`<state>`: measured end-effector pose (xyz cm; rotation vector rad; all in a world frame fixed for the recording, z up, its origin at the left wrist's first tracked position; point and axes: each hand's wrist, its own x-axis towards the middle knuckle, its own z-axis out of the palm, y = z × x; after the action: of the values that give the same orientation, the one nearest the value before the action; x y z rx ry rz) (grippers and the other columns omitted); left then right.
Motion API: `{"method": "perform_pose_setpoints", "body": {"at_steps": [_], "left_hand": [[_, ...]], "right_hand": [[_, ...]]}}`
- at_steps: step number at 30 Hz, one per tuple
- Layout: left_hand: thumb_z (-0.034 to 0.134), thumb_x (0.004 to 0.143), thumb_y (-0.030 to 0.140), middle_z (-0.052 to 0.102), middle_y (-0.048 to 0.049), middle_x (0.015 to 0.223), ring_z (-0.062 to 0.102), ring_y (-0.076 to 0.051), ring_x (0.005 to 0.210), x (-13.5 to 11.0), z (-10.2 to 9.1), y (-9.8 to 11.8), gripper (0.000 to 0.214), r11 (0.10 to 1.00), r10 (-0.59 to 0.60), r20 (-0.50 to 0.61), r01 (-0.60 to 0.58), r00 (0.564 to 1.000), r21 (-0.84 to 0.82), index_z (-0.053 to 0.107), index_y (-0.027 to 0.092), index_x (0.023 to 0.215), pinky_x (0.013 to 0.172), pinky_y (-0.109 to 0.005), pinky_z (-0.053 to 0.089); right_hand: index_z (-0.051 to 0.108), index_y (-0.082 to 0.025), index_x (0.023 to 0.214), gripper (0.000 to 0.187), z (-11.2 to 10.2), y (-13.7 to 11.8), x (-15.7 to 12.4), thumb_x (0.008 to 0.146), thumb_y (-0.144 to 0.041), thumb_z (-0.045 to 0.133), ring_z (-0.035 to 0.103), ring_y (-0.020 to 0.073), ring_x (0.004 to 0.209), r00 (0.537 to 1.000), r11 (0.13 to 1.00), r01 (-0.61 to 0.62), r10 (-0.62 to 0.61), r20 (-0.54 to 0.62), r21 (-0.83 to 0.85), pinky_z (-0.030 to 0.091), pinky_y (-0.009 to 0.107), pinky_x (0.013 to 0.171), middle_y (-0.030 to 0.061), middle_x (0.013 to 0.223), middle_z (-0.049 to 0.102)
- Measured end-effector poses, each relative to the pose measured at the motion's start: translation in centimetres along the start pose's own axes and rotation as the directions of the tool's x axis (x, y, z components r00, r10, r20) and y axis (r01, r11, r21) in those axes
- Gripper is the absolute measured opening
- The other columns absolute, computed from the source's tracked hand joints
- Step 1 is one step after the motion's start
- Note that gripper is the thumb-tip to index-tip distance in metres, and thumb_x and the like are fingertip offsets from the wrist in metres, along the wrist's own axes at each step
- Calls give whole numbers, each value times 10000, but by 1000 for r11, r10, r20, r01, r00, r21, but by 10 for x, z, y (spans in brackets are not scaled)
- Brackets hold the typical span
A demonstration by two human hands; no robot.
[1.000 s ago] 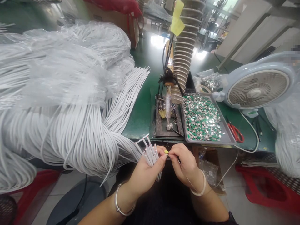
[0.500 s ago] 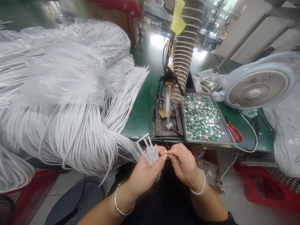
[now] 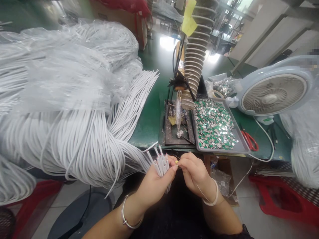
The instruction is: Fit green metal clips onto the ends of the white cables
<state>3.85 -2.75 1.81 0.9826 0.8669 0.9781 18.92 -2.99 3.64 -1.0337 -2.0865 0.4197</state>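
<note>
In front of my lap, my left hand (image 3: 156, 184) is wrapped round a bundle of white cables (image 3: 161, 163), their cut ends pointing up with reddish tips. Its thumb and fingertip meet the fingertips of my right hand (image 3: 195, 172). A small yellow piece (image 3: 176, 162) shows at the pinched fingers of the right hand; its exact kind is too small to make out. Just beyond the hands, a soldering iron (image 3: 178, 108) is fixed upright, tip down, over a dark metal tray (image 3: 174, 144). A blob of solder (image 3: 179, 133) sits at its tip.
A big pile of white cables (image 3: 94, 142), partly under clear plastic, covers the left. On the right are a grey tray (image 3: 243, 146) of small green-and-silver connector boards, red-handled scissors (image 3: 250, 141) and a fan (image 3: 272, 96). A ribbed hose (image 3: 198, 56) rises behind the iron.
The cable bundle in my left hand has tilted slightly to the right. My right fingers have shifted a little, and less of the yellow piece shows.
</note>
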Motion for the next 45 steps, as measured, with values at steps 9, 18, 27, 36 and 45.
{"method": "perform_pose_setpoints", "body": {"at_steps": [9,18,27,36,45], "left_hand": [[624,769,312,559,-20,699,544,-167,698,0,1,-1,142,1000,20,-14,-20,1000,7,569,188,725,603,-279,445],[579,817,298,554,-53,916,517,-144,719,3,2,0,132,997,73,-55,-72,996,11,558,175,776,664,-298,439],[560,829,242,550,-32,861,529,-147,764,12,8,17,129,995,103,-59,-104,993,-10,537,169,725,693,-285,435],[544,831,189,528,-11,859,530,-126,748,15,13,27,142,989,146,-82,-148,986,-10,512,170,693,687,-264,432],[547,848,276,522,-11,869,454,-85,601,13,8,14,123,995,92,-90,-94,992,-17,527,174,782,552,-250,379]], "right_hand": [[527,-197,875,184,3,-1,-3,864,-72,392,494,154,692,1000,999,-30,30,-1,12,459,282,600,38,739,511],[534,-201,841,85,5,0,-5,869,-146,476,514,112,564,906,947,-280,316,-282,160,441,252,553,-25,636,501],[524,-222,962,108,17,-5,3,893,-165,463,584,96,577,820,830,-343,493,-291,439,493,242,594,-40,674,538],[545,-236,890,66,19,-8,7,860,-182,520,560,87,594,813,824,-364,509,-284,434,493,219,560,-25,752,537],[555,-209,868,79,9,-3,6,843,-145,517,555,102,611,841,916,-333,396,-368,225,472,231,566,-15,737,558]]}}
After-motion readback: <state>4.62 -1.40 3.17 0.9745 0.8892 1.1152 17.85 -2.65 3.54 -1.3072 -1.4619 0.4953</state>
